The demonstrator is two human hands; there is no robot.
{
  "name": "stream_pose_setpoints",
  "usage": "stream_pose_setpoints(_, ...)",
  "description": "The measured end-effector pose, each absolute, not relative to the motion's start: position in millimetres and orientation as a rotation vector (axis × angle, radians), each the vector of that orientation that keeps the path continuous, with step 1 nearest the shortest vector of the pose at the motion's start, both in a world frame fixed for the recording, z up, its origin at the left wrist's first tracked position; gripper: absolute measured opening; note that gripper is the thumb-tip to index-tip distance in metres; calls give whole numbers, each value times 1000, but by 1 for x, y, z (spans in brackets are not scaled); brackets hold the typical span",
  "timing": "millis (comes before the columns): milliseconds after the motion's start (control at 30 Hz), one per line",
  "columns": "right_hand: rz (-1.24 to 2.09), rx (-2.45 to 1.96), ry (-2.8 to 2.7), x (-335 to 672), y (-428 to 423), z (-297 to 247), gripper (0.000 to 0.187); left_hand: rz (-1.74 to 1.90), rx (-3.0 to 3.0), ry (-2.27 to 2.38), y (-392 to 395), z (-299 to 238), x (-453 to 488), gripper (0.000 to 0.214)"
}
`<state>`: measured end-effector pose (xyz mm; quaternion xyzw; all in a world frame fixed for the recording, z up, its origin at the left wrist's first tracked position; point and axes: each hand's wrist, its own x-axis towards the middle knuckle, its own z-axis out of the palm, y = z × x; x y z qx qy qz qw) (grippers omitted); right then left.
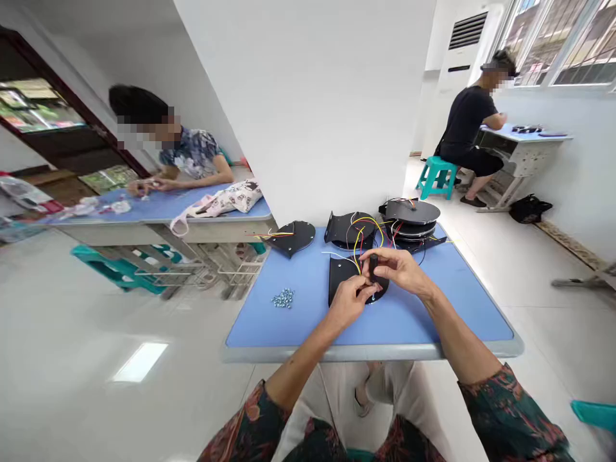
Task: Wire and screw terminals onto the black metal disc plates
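My right hand (397, 269) is closed around the black handle of a screwdriver (373, 264), held upright over a black plate with a rounded end (338, 282). Close beside it, my left hand (350, 299) pinches its fingertips together low over the same plate. What those fingers hold is too small to make out; a tiny shiny bit shows just below them. Yellow, red and white wires (357, 247) rise from the plate behind my hands. Part of the plate is hidden under both hands. To the left lies a small pile of silvery screws (283, 298).
Along the table's (298, 333) far side are a pointed black plate (292, 237), another black plate with wires (351, 228) and a stack of round black plates (412, 215). A white pillar (327, 115) stands behind. Co-workers sit at tables left and right.
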<state>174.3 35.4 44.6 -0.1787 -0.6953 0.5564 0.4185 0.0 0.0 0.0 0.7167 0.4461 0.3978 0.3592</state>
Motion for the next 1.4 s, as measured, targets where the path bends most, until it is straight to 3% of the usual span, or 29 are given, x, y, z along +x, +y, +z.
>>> stream_pose_setpoints(300,1117,-652,-1822,177,40,47,42,1103,1740,1082,3,-7,1,13)
stream_pose_setpoints(567,1362,-484,-1778,178,36,47,36,1095,1727,1083,0,-4,0,8)
stream_pose_setpoints(800,1134,-621,-1849,177,37,51,38,1104,1680,1092,0,-2,3,18)
stream_pose_setpoints(1100,1324,-533,-1810,180,36,50,40,1063,1823,1101,1,-1,-2,11)
stream_pose_setpoints(1400,1141,-689,-1870,180,39,48,37,1073,1751,1134,1,-2,1,20)
